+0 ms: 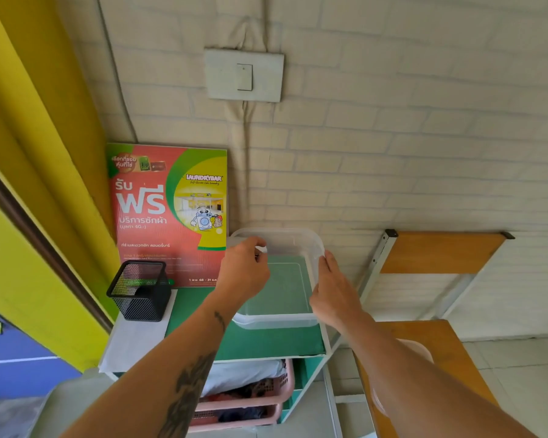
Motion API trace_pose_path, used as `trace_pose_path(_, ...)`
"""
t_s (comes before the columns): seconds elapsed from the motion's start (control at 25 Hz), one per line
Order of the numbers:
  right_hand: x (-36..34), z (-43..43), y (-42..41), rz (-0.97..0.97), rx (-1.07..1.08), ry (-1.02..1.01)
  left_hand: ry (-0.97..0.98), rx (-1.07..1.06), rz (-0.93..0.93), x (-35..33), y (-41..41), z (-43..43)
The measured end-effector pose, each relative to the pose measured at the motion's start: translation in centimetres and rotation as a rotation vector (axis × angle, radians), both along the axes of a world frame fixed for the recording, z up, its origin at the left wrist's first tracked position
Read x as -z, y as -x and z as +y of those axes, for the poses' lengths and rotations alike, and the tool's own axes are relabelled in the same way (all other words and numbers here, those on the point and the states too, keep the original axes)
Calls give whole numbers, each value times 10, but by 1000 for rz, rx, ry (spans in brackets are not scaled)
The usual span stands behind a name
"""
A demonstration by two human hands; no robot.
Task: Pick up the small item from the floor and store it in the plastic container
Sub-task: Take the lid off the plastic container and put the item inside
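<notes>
— What does that poster (168, 213) against the brick wall (393, 137) say?

— "LAUNDRYBAR" in white capitals, with a line of script under it too small to read. The rest is Thai in big white letters on red, "40" in brackets, and a date line at the bottom with "68" and "31". There is a cartoon washing machine on the yellow patch.

— And the person's hands?

— Both are at the clear plastic container (277, 320), which sits on the green counter (266, 343) just right of the poster. The left hand (242, 268) is over the container's left rim, fingers pinched together on a small white item (261, 249), above the open box. The right hand (331, 289) rests on the right rim, fingers curled over the edge, gripping it.

— So the item is not in yet?

— It is in the fingertips, over the opening. What it is exactly, I cannot tell; it is tiny and half hidden by the thumb.

— Anything crowding them?

— A black mesh pen holder (138, 290) stands on a white sheet (136, 339) at the counter's left end, apart from the container. Below the counter, pink baskets (250, 403) hold cloth. A wooden chair (437, 254) stands just right, and a pale lid-like piece (419, 350) lies on its seat, partly behind the right forearm. A light switch (244, 75) is on the wall above, a yellow curtain (45, 121) at the left.
</notes>
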State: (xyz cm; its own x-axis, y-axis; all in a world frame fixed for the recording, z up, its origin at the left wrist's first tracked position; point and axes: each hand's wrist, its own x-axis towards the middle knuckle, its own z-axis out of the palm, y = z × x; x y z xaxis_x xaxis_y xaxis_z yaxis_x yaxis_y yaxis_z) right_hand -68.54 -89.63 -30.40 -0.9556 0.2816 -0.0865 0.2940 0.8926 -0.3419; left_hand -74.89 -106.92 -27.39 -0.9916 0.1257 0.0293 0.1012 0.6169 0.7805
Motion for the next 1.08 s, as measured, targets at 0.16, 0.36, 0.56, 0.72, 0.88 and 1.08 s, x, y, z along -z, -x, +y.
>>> trace_pose_path(0.16, 3, 0, 3, -22, 17, -17, 129, 76, -95, 7, 8, 19)
trace_pose_path(0.36, 2, -1, 3, -23, 6, -22, 213, 99, -208, 26, 6, 34)
trace_pose_path(0.56, 6, 1, 3, -1, 0, -12, 289, 145, -221, 30, 2, 39)
trace_pose_path(0.72, 4, 2, 1, 13, -6, 15, 272, 117, -178, 22, -2, 33)
trace_pose_path(0.88, 0, 2, 0, 25, -20, 24, 201, 104, -127, 12, -7, 21)
trace_pose_path(1.08, -5, 5, 0, 16, -65, 61, 176, 106, -76, 1, -15, 5)
